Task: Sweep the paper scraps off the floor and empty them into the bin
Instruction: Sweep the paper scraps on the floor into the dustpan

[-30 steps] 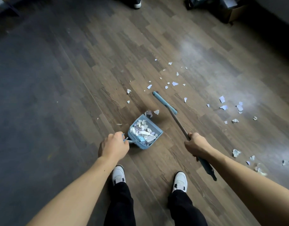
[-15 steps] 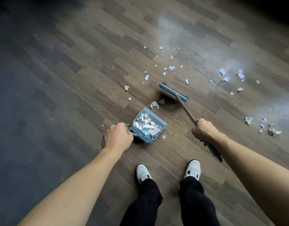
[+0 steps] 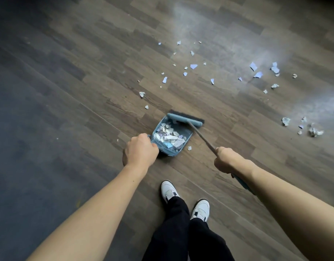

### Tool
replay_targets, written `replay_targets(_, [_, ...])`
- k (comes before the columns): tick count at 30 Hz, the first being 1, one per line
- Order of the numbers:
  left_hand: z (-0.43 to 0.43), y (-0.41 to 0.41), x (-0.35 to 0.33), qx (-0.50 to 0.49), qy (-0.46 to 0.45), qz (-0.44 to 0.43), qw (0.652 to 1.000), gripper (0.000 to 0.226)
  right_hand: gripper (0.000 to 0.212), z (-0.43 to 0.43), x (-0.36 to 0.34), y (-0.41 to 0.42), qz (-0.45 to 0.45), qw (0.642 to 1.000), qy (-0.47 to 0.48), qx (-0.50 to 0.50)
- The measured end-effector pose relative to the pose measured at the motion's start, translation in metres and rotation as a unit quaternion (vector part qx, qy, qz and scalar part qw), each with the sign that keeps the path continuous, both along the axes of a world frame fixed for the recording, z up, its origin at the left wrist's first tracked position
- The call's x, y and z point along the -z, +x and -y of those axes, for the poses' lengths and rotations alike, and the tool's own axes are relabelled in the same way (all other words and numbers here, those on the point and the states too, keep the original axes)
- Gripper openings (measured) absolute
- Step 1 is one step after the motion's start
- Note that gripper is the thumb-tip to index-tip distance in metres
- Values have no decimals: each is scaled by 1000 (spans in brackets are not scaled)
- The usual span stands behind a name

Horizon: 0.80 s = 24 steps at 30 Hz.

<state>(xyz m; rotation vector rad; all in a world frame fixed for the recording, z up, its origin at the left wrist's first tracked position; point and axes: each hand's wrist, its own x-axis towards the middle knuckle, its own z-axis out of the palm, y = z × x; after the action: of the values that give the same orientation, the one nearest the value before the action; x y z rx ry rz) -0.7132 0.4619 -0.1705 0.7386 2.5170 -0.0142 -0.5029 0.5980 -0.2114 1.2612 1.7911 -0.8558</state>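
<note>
Head view, from the left: what does the left hand (image 3: 140, 150) hold?
— Its fingers are curled tight round the handle end of the blue dustpan (image 3: 188, 132), which sits near the middle of the floor (image 3: 68, 91), heaped with paper scraps (image 3: 169, 136).

And beside it?
— The broom head (image 3: 185, 120) lies across the pan's far lip, touching it. The right hand (image 3: 225, 160) grips the broom handle (image 3: 202, 137), fingers wrapped around it.

The other paper?
— Loose scraps (image 3: 193, 66) lie scattered toward the floor's far and right edges, apart from the pan; one small scrap (image 3: 189, 147) lies just beside its right corner. White shoes (image 3: 169, 191) stand nearer the bottom edge.
</note>
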Motion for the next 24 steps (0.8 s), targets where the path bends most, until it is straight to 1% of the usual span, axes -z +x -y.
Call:
replay_targets(3, [0,8,-1,3,-1,-5,1000,32,40,15,-7,20,8,999,-12,-30])
replay_targets(6, [0,18,-3,3,-2,-7,1000,30,42,27,-17,42,11,999,-28,-35])
replay_targets(9, [1,25,-6,-6,0,-12,1000,28,40,31,-27,59,2,999,-39,-37])
replay_targets(13, [0,24,-6,-22,2,-7,1000,31,39,28,-32,67,-21,999,-32,-6])
replay_targets(16, [11,26,-6,-28,-5,-1,1000,35,35,29,-35,72,-44,999,-11,10])
replay_targets(21, [32,34,-11,-29,-2,11,1000,31,28,29,-38,74,-72,995,-12,69])
replay_targets(24, [48,42,-13,-10,-5,6,1000,28,27,31,-40,79,-76,993,-9,89])
